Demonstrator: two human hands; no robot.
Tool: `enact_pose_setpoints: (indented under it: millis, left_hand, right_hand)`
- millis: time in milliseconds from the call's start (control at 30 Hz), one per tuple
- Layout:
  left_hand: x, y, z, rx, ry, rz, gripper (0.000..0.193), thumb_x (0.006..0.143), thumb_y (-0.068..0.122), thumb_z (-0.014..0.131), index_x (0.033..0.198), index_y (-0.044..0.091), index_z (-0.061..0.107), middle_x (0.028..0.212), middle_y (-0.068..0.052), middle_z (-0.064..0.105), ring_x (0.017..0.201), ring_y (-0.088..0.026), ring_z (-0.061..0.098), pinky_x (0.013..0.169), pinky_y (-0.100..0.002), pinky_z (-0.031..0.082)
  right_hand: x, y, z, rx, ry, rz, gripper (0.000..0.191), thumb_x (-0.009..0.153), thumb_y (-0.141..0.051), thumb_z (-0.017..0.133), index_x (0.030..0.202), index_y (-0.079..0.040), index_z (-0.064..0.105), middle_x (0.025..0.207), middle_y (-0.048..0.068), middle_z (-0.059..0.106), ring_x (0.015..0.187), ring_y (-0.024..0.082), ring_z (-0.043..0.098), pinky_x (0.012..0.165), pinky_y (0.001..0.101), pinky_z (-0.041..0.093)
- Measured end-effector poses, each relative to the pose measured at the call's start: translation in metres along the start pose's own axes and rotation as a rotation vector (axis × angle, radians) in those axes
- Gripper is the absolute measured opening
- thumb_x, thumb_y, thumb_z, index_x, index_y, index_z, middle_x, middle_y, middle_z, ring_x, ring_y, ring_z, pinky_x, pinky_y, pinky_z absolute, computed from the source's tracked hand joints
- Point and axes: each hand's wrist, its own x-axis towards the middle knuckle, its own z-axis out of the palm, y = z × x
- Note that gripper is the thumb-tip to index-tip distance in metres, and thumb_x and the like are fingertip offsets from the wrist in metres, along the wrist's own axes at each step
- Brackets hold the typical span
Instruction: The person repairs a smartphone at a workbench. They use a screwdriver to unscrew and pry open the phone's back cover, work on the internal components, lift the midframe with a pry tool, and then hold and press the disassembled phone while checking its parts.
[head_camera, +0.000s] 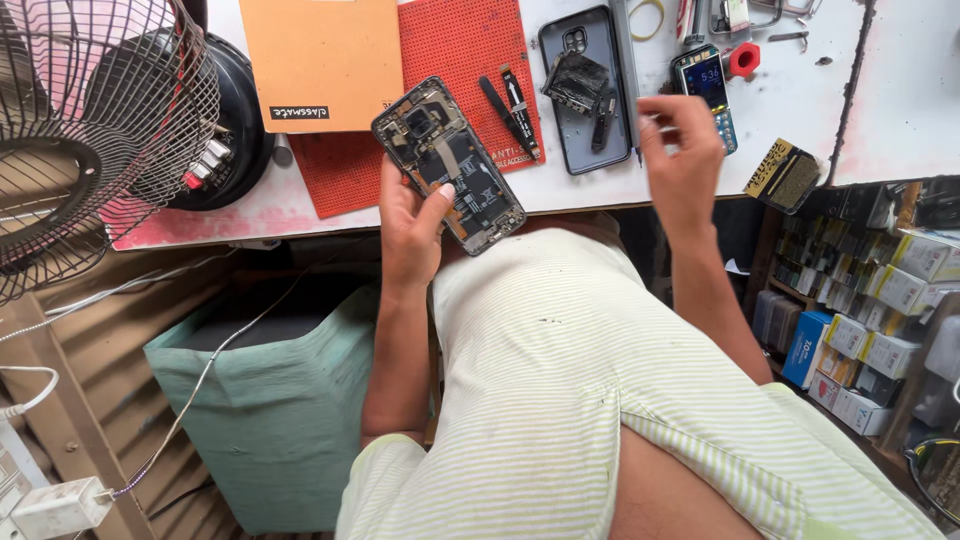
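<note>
The opened black smartphone with its back cover off and circuit boards bare sits gripped in my left hand, thumb pressed across its lower half, raised just over the near edge of the white worktable. Its long axis slants from upper left down to lower right, so the lower end points toward my right hand. That hand hovers well apart to the right, fingers pinched together, possibly on something tiny; I cannot tell. Beyond lie a red textured mat and a detached dark grey back cover.
</note>
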Motion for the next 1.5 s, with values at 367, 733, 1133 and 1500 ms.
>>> enact_pose_setpoints:
  millis: [367,733,1133,1500]
  left_hand:
    - [-0.004,0.0,-0.01,0.013,0.067,0.062,0.057,0.097,-0.011,0.056,0.15,0.001,0.038,0.133,-0.012,0.061,0.12,-0.016,0.063,0.108,-0.033,0.052]
    - [-0.013,0.009,0.005,0.045,0.069,0.068,0.052,0.099,-0.011,0.061,0.146,0.002,0.041,0.129,-0.009,0.063,0.117,-0.013,0.064,0.104,-0.031,0.054]
    - [-0.008,0.013,0.013,0.119,0.061,0.144,0.043,0.1,-0.009,0.067,0.137,0.001,0.048,0.124,-0.008,0.067,0.113,-0.012,0.068,0.101,-0.031,0.057]
    - [-0.02,0.033,0.041,0.325,-0.033,0.051,0.038,0.101,-0.001,0.071,0.133,0.002,0.051,0.113,-0.007,0.072,0.103,-0.009,0.067,0.093,-0.028,0.059]
  right_hand:
    - [0.019,-0.014,0.079,-0.188,-0.209,-0.35,0.022,0.1,-0.002,0.073,0.12,-0.002,0.067,0.113,0.012,0.063,0.1,0.028,0.064,0.087,0.0407,0.054]
    - [0.071,-0.013,0.109,-0.386,-0.268,-0.466,0.019,0.095,-0.014,0.081,0.108,-0.007,0.07,0.106,0.009,0.062,0.102,0.029,0.06,0.086,0.0418,0.052]
    - [0.082,-0.032,0.068,0.08,-0.392,-0.211,0.019,0.097,0.005,0.077,0.113,-0.001,0.067,0.106,0.009,0.073,0.098,0.019,0.073,0.087,0.0311,0.06]
    - [0.039,-0.065,0.031,0.574,-0.482,-0.043,0.022,0.102,0.018,0.058,0.109,0.002,0.072,0.131,0.011,0.061,0.113,0.016,0.068,0.103,0.0267,0.062]
